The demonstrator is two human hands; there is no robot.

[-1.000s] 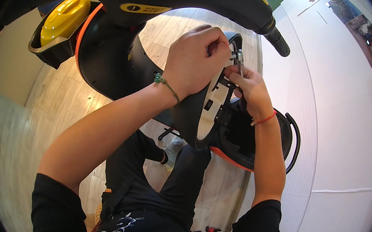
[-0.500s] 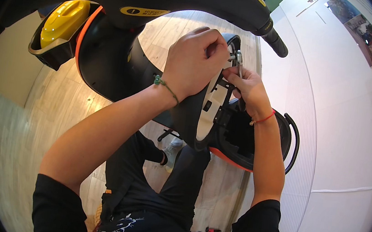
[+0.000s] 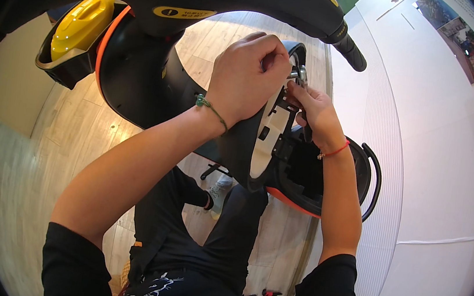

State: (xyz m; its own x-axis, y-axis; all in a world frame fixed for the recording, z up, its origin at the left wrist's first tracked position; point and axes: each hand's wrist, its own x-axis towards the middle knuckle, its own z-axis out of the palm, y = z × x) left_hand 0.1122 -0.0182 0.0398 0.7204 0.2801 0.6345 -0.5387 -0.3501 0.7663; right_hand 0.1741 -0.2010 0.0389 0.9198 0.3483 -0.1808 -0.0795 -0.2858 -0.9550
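Observation:
A ratchet wrench (image 3: 303, 73) with a shiny metal head and a dark handle is in my right hand (image 3: 318, 111), whose fingers are closed round it just below the head. The head sits against the pale underside of a tipped-up scooter seat (image 3: 270, 129), near its upper end. What the wrench fits onto is too small and covered to see. My left hand (image 3: 249, 74) is curled into a closed grip at the seat's left edge, its thumb close to the wrench head. Its fingertips, and whatever they hold, are hidden.
Across the top runs the scooter's black handlebar with a grip (image 3: 350, 53). A yellow helmet-like object (image 3: 81, 28) lies in a black basket (image 3: 61, 72) at left. Right of the seat are an open black compartment (image 3: 304, 176) and a white wall (image 3: 437, 188). A small red-and-black item (image 3: 271, 294) lies on the floor.
My right hand has shifted slightly up along the wrench, closer to its head, covering more of the metal shank. The wrench head looks slightly turned. My left hand has barely moved.

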